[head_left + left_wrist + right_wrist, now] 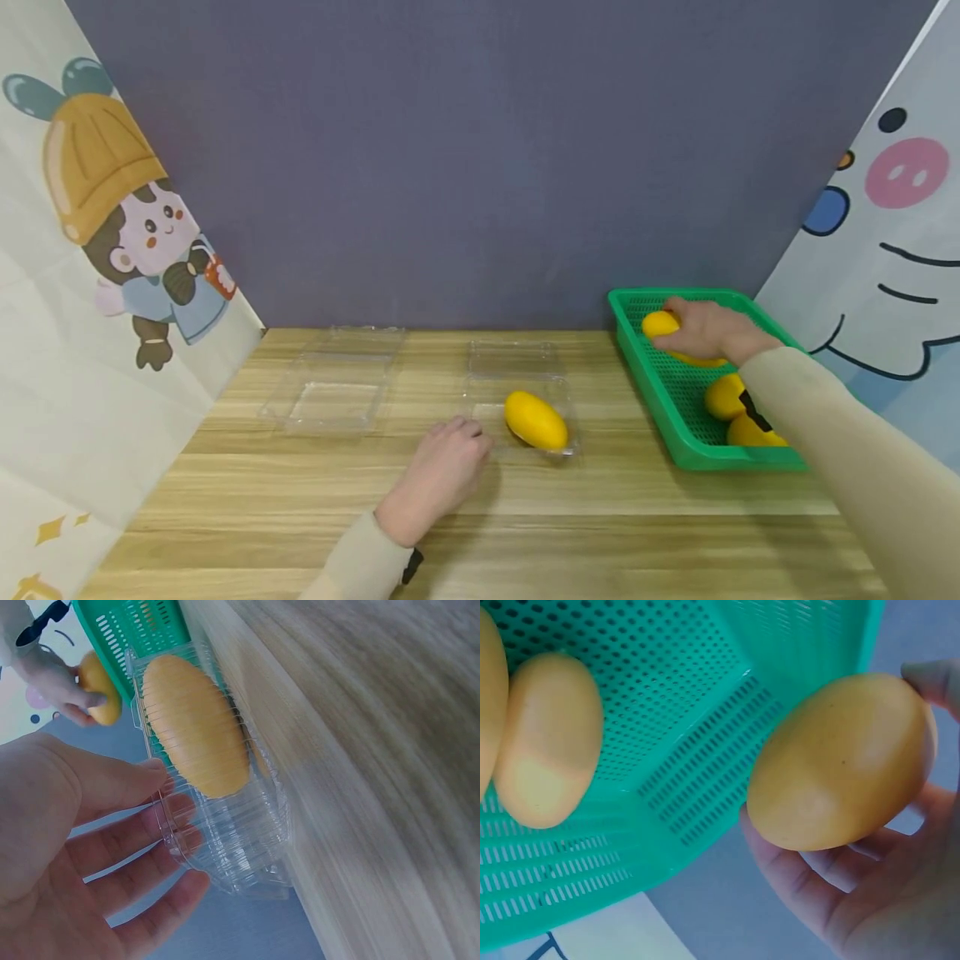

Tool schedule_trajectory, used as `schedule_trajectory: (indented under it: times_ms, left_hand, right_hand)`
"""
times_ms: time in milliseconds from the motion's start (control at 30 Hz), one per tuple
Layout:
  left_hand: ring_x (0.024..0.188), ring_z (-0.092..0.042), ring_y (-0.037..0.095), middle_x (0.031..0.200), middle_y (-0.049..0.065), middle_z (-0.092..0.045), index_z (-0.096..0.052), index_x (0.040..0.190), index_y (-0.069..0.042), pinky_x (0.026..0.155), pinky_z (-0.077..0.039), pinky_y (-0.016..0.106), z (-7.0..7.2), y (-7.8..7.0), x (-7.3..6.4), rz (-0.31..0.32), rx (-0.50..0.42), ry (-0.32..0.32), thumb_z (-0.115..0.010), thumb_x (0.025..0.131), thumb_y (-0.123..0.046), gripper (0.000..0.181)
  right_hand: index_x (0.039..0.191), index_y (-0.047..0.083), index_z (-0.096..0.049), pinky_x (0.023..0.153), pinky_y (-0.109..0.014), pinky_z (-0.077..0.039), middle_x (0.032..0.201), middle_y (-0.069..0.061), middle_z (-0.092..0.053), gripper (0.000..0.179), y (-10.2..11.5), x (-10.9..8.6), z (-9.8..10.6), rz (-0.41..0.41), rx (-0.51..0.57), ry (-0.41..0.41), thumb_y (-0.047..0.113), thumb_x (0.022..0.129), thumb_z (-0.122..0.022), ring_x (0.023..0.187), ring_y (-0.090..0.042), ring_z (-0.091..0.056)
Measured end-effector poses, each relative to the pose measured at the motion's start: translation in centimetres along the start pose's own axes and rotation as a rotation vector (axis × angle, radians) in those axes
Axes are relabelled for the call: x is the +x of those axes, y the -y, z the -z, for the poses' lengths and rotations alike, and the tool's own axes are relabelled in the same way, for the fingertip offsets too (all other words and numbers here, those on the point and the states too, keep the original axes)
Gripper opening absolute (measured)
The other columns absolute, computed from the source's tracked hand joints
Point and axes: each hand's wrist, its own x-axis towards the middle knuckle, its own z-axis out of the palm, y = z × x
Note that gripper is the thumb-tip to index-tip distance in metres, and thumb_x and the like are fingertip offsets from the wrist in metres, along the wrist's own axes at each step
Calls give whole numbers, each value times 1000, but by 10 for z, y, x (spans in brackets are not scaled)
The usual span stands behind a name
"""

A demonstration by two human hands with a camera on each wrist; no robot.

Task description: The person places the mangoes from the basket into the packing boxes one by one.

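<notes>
Pinching a clear box [225, 840], the left hand [442, 467] shows palm only in wrist view; a tabletop [611, 400] gap away, right hand [708, 327] grips fruit [840, 765] near basket's [651, 387] left rim.

My left fingers [459, 435] are at the left edge of a clamshell box [487, 412]; a mango [536, 420] lies in it, just right of them. Farther left, a second clamshell box [333, 404] stands on the table [225, 517]. Well to their right, my right fingers [791, 874] hold another mango [840, 765] over a basket [647, 383]; more mangoes [723, 397] lie in it, nearer me.
</notes>
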Motion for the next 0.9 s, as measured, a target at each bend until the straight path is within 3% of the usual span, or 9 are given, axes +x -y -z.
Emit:
schedule_trajectory:
  times_ms: [267, 567, 900]
  left_hand:
    - [85, -63, 17, 93, 0, -71, -78, 97, -13, 70, -55, 29, 2, -1, -1, -3, 12, -2, -81, 84, -9, 15]
    - [83, -62, 16, 91, -1, -70, -77, 95, -13, 69, -54, 27, 2, 0, -1, 5, -12, -1, -81, 84, -9, 12]
    - [85, -64, 17, 91, 0, -70, -76, 93, -12, 74, -56, 30, 2, 2, 0, 15, -73, -31, -79, 86, -8, 8]
  right_hand:
    - [150, -2, -36, 76, -53, -49, 126, -25, -59, 81, 16, -5, 7, 12, -1, -8, 53, 93, -57, 97, -36, -57]
    - [146, 1, -40, 65, -40, -44, 99, -11, -61, 75, 42, -9, 11, 39, 25, -30, 50, 92, -59, 80, -27, -55]
    - [142, 3, -44, 61, -35, -43, 98, -8, -62, 66, 77, -12, 8, 97, 35, -67, 43, 92, -59, 73, -23, -55]
